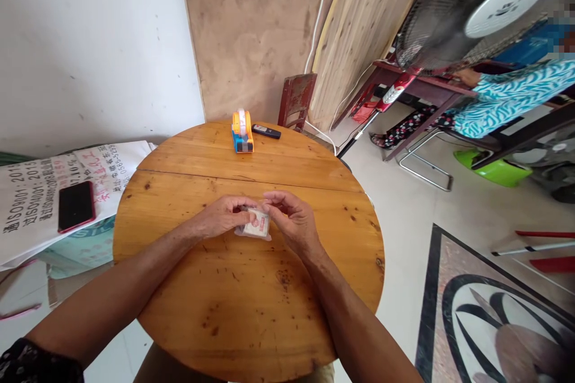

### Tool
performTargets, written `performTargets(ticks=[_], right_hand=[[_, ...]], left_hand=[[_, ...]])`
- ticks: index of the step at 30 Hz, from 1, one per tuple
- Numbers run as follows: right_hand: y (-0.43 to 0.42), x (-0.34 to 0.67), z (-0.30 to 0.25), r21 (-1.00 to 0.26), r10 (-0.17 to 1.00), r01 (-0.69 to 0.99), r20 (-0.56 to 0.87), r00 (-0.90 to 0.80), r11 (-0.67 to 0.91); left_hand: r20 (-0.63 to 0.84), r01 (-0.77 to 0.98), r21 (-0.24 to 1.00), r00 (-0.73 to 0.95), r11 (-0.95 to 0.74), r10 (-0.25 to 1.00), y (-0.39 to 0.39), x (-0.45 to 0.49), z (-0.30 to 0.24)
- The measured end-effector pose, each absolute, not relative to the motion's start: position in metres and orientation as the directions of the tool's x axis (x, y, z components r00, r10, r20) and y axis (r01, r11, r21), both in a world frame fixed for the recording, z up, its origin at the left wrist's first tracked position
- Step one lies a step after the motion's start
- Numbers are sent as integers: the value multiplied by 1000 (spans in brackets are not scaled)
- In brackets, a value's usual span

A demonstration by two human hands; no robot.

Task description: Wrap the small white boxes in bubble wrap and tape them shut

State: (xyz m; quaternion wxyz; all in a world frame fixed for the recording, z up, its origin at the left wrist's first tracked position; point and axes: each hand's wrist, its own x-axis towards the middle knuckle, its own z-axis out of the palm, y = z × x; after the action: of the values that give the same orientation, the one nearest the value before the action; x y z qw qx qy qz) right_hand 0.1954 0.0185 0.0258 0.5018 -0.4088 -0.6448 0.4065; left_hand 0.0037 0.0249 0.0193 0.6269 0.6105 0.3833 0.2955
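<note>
A small white packet with red print (pixel 257 224), in clear plastic wrap, is at the middle of the round wooden table (pixel 251 311). My left hand (pixel 224 215) is closed on its left side, the thumb lying across the top. At the packet's far right corner, my right hand (pixel 294 221) has its thumb and forefinger close together on the plastic edge. Whether those fingertips pinch a bit of the wrap is too small to make out. Beyond my hands stands an orange and blue tape dispenser (pixel 242 131) with a roll in it.
A black remote-like object (pixel 266 131) lies beside the dispenser. To the left, a phone (pixel 76 206) rests on printed white sacking (pixel 27 191). A wooden chair (pixel 296 99) stands behind the table. At right are a standing fan (pixel 485 12) and a seated person in a patterned sleeve (pixel 516 93).
</note>
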Motion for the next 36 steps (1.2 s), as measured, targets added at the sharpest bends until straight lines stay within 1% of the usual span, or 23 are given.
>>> performTargets(ticks=[5,11,16,23,28,32,36], right_hand=[[15,196,30,-870,887,209,402,-226,448],[12,201,37,-782,813,276,450,-370,559],[14,204,36,-651,748,380,501,-435,657],[12,207,39,-455,660,479,480,-578,751],[9,207,41,-354,633,526,460,-622,773],[6,205,41,-257,612,562,445,-654,786],[5,203,40,-221,626,597,435,-648,771]], left_hand=[[-99,69,995,518,74,849,26,3,19],[-122,74,992,522,98,844,24,3,22],[-120,96,992,502,82,857,26,3,21],[-122,146,988,551,48,825,30,-5,23],[-131,192,981,516,35,847,32,-5,22],[-111,186,982,504,18,856,31,-3,19],[-103,188,982,479,13,872,31,-3,17]])
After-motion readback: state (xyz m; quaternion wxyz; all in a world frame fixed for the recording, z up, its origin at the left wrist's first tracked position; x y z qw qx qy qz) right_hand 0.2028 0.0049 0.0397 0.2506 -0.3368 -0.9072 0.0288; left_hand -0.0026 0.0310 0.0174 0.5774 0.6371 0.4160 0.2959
